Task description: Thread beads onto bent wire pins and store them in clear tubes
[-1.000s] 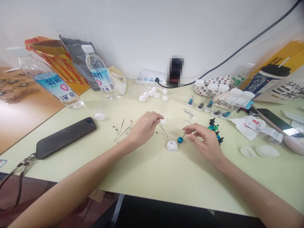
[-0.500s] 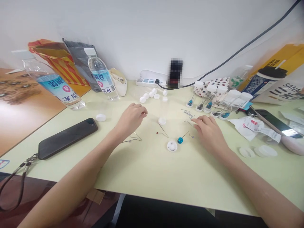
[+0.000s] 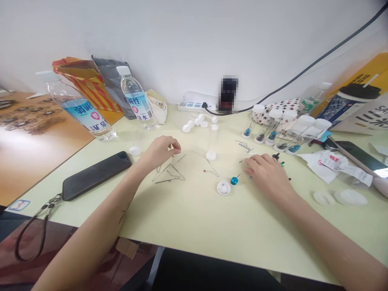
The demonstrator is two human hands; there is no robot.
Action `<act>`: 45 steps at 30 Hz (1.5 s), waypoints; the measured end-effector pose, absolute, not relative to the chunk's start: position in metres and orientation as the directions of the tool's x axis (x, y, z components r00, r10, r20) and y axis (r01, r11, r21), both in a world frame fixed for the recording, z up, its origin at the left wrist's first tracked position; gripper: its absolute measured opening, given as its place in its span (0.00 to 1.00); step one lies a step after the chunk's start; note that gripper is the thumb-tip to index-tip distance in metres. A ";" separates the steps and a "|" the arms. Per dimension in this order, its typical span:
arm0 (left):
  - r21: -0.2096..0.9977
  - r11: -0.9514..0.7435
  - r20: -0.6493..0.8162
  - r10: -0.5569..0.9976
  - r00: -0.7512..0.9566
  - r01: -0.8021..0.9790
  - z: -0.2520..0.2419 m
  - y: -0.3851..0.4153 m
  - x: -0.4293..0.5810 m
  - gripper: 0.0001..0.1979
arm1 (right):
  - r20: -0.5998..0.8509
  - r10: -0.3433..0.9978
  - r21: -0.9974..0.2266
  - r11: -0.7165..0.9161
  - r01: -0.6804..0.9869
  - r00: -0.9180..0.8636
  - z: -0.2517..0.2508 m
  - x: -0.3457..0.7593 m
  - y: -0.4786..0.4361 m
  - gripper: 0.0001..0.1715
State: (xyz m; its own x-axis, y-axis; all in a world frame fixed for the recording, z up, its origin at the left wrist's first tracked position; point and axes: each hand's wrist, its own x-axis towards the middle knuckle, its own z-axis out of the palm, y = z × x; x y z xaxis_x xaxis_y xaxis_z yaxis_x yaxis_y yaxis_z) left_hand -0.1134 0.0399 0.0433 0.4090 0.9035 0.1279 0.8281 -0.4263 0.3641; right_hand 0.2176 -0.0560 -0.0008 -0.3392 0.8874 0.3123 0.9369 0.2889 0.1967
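Observation:
My left hand (image 3: 162,151) hovers over a loose group of thin bent metal wires (image 3: 174,177), some with small beads at the end. Its fingers are curled to a pinch; what they hold is too small to make out. My right hand (image 3: 268,173) is low over the table, fingers together, with a short thin metal wire (image 3: 241,162) sticking out at the fingertips. Beside it lie a blue knob (image 3: 234,180) on a bent wire and a round white cap (image 3: 223,188). A clear tube with a white cap (image 3: 211,155) stands between the hands, near another wire (image 3: 213,167).
Several capped clear tubes (image 3: 303,123) with blue and dark parts stand at the back right. White caps (image 3: 194,122) lie at the back, near a power strip (image 3: 194,106). A phone (image 3: 97,176) and water bottles (image 3: 138,101) are on the left; crumpled papers (image 3: 330,163) are on the right.
The view has shifted slightly left. My left hand has moved off toward the left, uncovering more wires. My right hand has come down and nearer, and small dark and green parts now show behind it.

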 end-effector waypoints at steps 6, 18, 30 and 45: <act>0.384 -0.657 0.165 0.740 0.652 0.649 0.033 0.014 -0.077 0.08 | 0.197 0.918 0.225 0.299 0.927 -0.344 0.001 0.209 -0.051 0.10; 0.449 -0.784 0.228 0.564 0.794 0.428 0.029 -0.010 -0.055 0.08 | 0.071 0.944 0.229 0.300 0.926 -0.323 0.009 0.212 -0.064 0.13; 0.506 -0.753 0.146 0.555 0.819 0.421 0.012 -0.031 -0.031 0.16 | 0.488 0.872 -0.400 0.250 0.882 -0.026 0.019 0.220 -0.065 0.11; 0.664 -0.646 0.104 0.578 0.809 0.376 0.012 -0.035 -0.033 0.09 | 0.595 0.778 -0.659 0.615 0.433 -0.201 0.005 0.178 -0.110 0.17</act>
State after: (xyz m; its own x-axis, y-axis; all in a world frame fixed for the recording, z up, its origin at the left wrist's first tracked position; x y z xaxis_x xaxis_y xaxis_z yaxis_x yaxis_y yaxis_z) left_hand -0.0334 -0.0348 0.0120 0.8093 0.5782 0.1039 0.3761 -0.6458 0.6644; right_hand 0.1782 -0.1095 0.0050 -0.2007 0.7782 0.5951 0.4329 0.6154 -0.6587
